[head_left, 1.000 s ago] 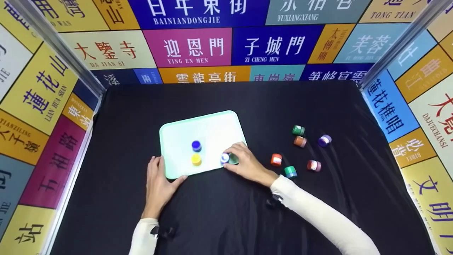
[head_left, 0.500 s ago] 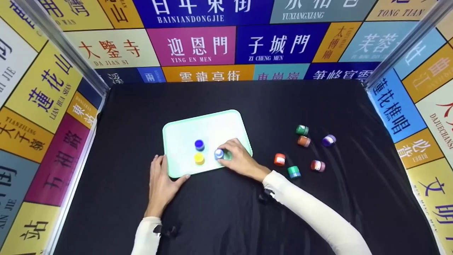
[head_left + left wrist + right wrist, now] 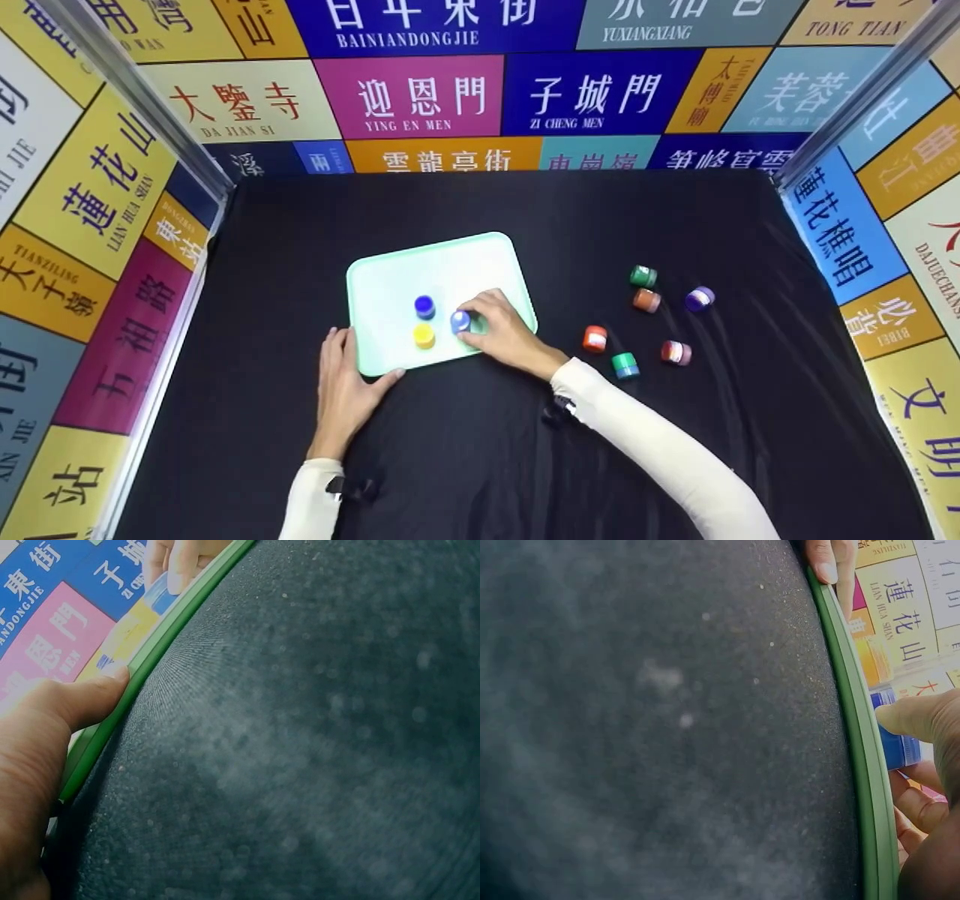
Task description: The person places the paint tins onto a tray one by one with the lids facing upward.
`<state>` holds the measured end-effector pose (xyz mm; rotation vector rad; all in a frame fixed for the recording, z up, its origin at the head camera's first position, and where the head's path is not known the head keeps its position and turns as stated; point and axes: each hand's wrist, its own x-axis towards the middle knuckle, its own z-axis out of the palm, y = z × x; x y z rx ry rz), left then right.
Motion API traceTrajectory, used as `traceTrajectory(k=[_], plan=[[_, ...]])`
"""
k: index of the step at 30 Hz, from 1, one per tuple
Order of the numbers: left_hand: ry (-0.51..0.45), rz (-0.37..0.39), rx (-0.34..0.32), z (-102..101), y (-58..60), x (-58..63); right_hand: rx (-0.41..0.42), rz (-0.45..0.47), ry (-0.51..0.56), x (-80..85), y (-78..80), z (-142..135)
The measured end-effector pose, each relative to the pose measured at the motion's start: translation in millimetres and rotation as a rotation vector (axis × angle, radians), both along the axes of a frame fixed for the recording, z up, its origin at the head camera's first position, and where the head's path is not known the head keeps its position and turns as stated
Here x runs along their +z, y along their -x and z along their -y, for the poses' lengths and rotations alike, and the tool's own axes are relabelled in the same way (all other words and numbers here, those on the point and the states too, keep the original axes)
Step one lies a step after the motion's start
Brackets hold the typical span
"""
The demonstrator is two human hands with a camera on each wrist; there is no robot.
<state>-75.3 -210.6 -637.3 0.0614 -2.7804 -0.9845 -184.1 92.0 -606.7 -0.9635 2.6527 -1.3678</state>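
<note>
My right hand (image 3: 504, 330) pinches a small blue paint jar (image 3: 460, 322) between thumb and fingers over the right half of a pale green tray (image 3: 480, 259). In the right wrist view this blue jar stands just inside the tray's rim (image 3: 859, 735), the thumb against its side. To its left on the tray are a yellow paint jar (image 3: 424, 336) and, behind that, a dark blue paint jar (image 3: 424, 306). At the tray's near left corner rests my left hand (image 3: 347, 394), its thumb against the front rim and its fingers, fairly straight, along the left side.
Right of the tray, on black cloth (image 3: 480, 450), lie several paint jars: dark green (image 3: 643, 276), brown-orange (image 3: 646, 301), purple (image 3: 700, 298), orange-red (image 3: 595, 338), light green (image 3: 625, 365) and dark red (image 3: 676, 352). Printed sign panels (image 3: 409, 97) wall the table's back and sides.
My right hand has carried the blue paint jar leftward over the tray, closer to the yellow one. My left hand keeps its place at the tray's corner. The head view has shifted slightly.
</note>
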Motion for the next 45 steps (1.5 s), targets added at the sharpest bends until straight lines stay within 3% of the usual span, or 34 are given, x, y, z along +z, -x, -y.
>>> traceTrajectory(k=[21, 30, 45], plan=[[-0.004, -0.011, -0.002, -2.1, -0.1, -1.6, 0.007, -0.026, -0.017, 1.1, 0.1, -3.3], [-0.015, -0.025, -0.003, -0.3, -0.5, -0.7, -0.011, -0.027, 0.007, 19.4, -1.8, -29.4], [-0.024, -0.010, 0.000, -0.2, -0.3, -0.8, -0.067, -0.070, -0.044, 31.9, -6.7, -89.5]])
